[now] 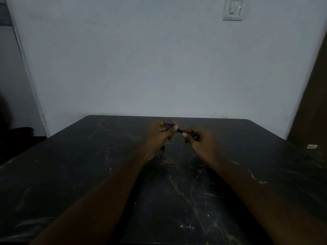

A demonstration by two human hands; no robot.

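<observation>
A thin blue pen-like object (180, 129) is held above the far middle of a black marble-patterned table (88, 165). My left hand (160, 134) grips its left part, with a blue end showing above the fingers. My right hand (200, 141) pinches its right, darker end between thumb and fingertips. A small dark piece (163, 148) shows just below my left hand; I cannot tell if it lies on the table or is part of what I hold. The light is dim and fine detail is lost.
The table's far edge meets a pale wall (159, 68) with a light switch (232, 8) at the upper right. A small white item (312, 146) lies near the table's right edge. A brown panel (313, 96) stands at the right.
</observation>
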